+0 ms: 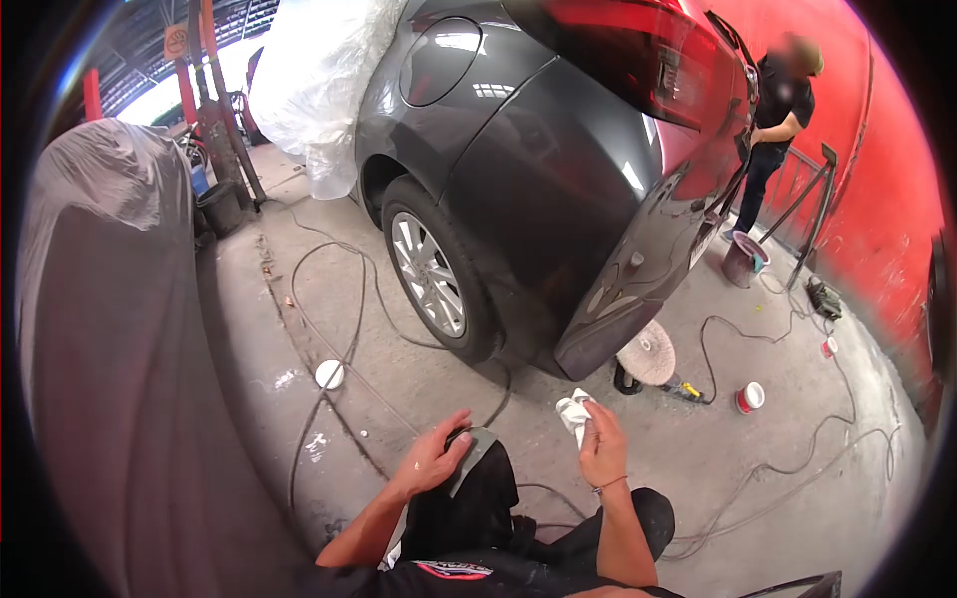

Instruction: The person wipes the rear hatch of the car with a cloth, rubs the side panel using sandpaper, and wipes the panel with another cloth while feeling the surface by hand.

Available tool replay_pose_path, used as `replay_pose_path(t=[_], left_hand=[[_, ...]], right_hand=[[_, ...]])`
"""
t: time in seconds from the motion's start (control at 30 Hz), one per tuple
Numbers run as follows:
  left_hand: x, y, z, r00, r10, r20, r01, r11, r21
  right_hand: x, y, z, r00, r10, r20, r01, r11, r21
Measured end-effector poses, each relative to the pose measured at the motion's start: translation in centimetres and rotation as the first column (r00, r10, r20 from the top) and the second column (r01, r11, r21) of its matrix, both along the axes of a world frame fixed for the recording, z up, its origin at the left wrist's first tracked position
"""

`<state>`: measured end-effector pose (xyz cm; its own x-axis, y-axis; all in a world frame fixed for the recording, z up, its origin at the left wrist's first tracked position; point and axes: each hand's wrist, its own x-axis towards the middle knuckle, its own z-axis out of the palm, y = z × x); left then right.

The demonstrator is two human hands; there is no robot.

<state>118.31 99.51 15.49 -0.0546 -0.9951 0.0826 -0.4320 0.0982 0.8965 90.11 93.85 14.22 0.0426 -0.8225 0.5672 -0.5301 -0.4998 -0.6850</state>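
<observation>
My right hand [604,445] is closed on a crumpled white cloth [575,413], held in the air below the rear corner of a dark grey car [538,179]. Over my knee is my left hand [437,454], its fingers apart and nothing seen in it. Beside that hand a greyish-green patch [473,460] shows on the knee; I cannot make out what it is. The car's rear wheel [429,273] is in front of me, and its red tail light [638,55] is at the top.
A polisher with a round pad [646,353] lies by the bumper, near a red-and-white container [750,398]. Cables cross the floor. A white lid [329,374] lies left. Another person [783,110] stands by a bucket [745,260]. A covered shape [110,299] fills the left side.
</observation>
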Motion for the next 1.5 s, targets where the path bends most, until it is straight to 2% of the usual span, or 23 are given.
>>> replay_pose_path(t=[0.03,0.1,0.13,0.2,0.37,0.43,0.5,0.57,0.63,0.7,0.77,0.8,0.87,0.93,1.0,1.03,1.07,1.1,1.17,1.27,1.37,1.43,1.5], left_hand=[[-0.1,0.1,0.4,1.0,0.007,0.016,-0.007,1.0,0.008],[-0.2,0.4,1.1,0.934,0.158,0.321,-0.124,0.985,-0.123],[0.2,0.2,1.6,0.929,0.156,0.336,-0.126,0.986,-0.11],[0.6,-0.3,2.4,0.82,0.025,0.572,-0.081,0.994,0.073],[-0.1,-0.5,3.1,0.823,0.11,0.558,-0.076,0.994,-0.085],[-0.3,-0.9,2.7,0.923,0.048,0.382,-0.015,0.996,-0.087],[-0.6,-1.0,3.0,0.908,0.023,0.418,0.014,0.996,-0.085],[-0.7,-0.9,2.5,0.974,0.027,0.227,-0.022,0.999,-0.026],[-0.4,-0.8,1.6,0.974,0.044,0.222,-0.04,0.999,-0.021],[-0.7,-0.8,1.4,0.95,0.027,0.31,-0.004,0.997,-0.075],[-1.1,-0.9,1.4,0.957,0.056,0.283,-0.039,0.997,-0.065],[-1.2,-1.1,0.9,0.971,0.082,0.224,-0.069,0.995,-0.065],[-1.9,-1.1,0.9,0.978,0.11,0.179,-0.1,0.993,-0.063],[-3.5,-1.1,2.7,0.985,-0.004,-0.171,0.008,1.0,0.021],[-6.0,-1.7,4.4,0.996,-0.085,-0.006,0.085,0.995,-0.052],[-7.0,-2.3,4.9,0.978,-0.154,0.137,0.171,0.978,-0.117],[-7.4,-2.8,4.9,0.978,-0.155,0.14,0.171,0.979,-0.112],[-7.8,-3.3,4.7,0.968,-0.208,0.142,0.218,0.974,-0.057],[-8.1,-4.8,4.0,0.956,-0.264,0.132,0.266,0.964,0.003],[-6.9,-8.5,3.5,0.967,-0.103,0.234,0.2,0.874,-0.443],[-6.6,-11.7,9.8,0.822,0.329,0.465,0.137,0.678,-0.722],[-6.5,-15.2,12.3,0.724,0.53,0.441,0.092,0.559,-0.824],[-6.5,-20.2,13.3,0.748,0.597,0.289,-0.078,0.512,-0.855]], right_hand=[[-0.2,0.2,0.5,1.0,-0.001,0.012,0.001,1.0,-0.012],[-0.6,0.5,1.0,0.999,-0.004,0.035,0.004,1.0,-0.011],[-0.7,0.6,1.2,1.0,0.004,0.028,-0.004,1.0,0.017],[-1.0,0.9,2.1,1.0,0.003,0.011,-0.004,0.997,0.077],[-0.4,1.3,2.1,0.993,0.1,0.059,-0.108,0.981,0.161],[0.0,1.6,2.0,0.984,0.117,0.133,-0.141,0.972,0.188],[0.5,1.7,1.8,0.985,0.111,0.134,-0.139,0.965,0.221],[0.6,1.8,2.2,0.978,0.099,0.184,-0.143,0.958,0.248],[0.5,2.5,3.3,0.971,0.089,0.224,-0.153,0.945,0.289],[-0.1,2.6,5.3,0.998,0.054,0.012,-0.052,0.849,0.525],[-0.5,2.0,4.5,0.994,0.098,-0.058,-0.053,0.849,0.525],[-0.6,1.8,4.0,0.979,0.146,-0.145,-0.049,0.85,0.525],[-0.3,1.9,2.2,0.971,0.208,-0.119,-0.128,0.87,0.476],[0.4,2.2,1.5,0.938,0.346,0.018,-0.324,0.856,0.402],[1.0,2.2,1.7,0.89,0.45,0.069,-0.425,0.767,0.481],[1.0,2.1,2.1,0.831,0.547,0.102,-0.504,0.661,0.556],[1.0,2.3,3.6,0.826,0.491,0.279,-0.529,0.5,0.686],[0.8,2.0,3.2,0.827,0.486,0.282,-0.527,0.497,0.689],[0.4,1.5,2.3,0.903,0.363,0.23,-0.421,0.641,0.642],[-0.3,1.5,2.8,0.936,0.267,0.23,-0.353,0.73,0.586],[-0.6,1.2,3.4,0.958,0.246,0.144,-0.285,0.829,0.481],[-0.4,0.8,2.4,0.974,0.219,0.06,-0.219,0.834,0.506],[0.2,0.8,1.9,0.973,0.222,0.062,-0.222,0.83,0.511]])
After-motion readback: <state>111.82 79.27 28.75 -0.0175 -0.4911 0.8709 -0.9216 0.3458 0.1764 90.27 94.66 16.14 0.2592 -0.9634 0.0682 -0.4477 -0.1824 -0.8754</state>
